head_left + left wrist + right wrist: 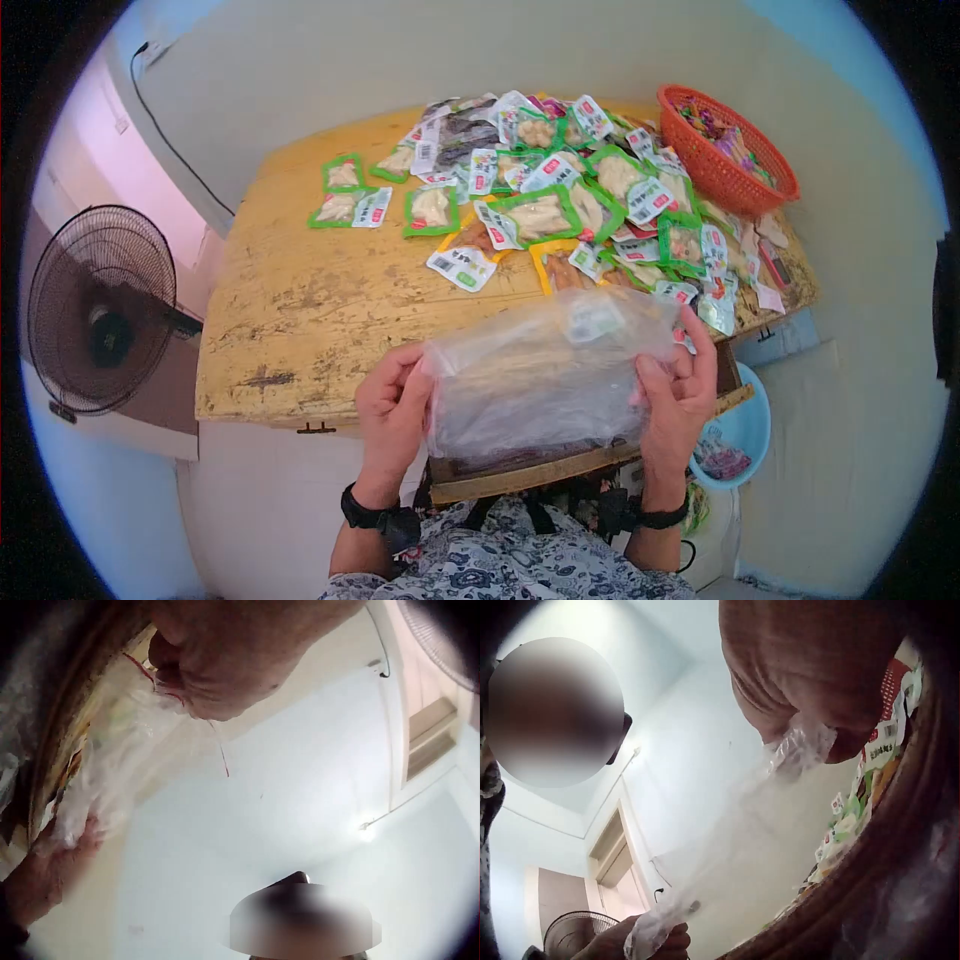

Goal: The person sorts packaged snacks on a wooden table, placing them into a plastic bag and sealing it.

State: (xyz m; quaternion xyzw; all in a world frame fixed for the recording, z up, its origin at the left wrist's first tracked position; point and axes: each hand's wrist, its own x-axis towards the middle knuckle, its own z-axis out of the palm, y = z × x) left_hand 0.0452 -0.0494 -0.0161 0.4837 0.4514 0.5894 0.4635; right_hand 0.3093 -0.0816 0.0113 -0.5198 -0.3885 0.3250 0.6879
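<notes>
A clear plastic bag (540, 385) is stretched between both hands over the table's front edge and a pulled-out drawer (540, 478). My left hand (393, 408) pinches its left side, thumb toward me, with a thin red edge strip near the fingers. On the other side my right hand (682, 395) grips the bag between thumb and curled fingers. In the left wrist view the bag (124, 742) hangs wrinkled from the left hand (232, 664). In the right wrist view the bag (727, 832) is bunched at the right hand (802, 675).
Many vacuum-packed food pouches (540, 215) with green or orange borders lie piled on the worn wooden table (290, 300). A red basket (700, 165) of small colourful packets stands at the back right. A blue basin (757, 430) is below right; a fan (105, 310) stands left.
</notes>
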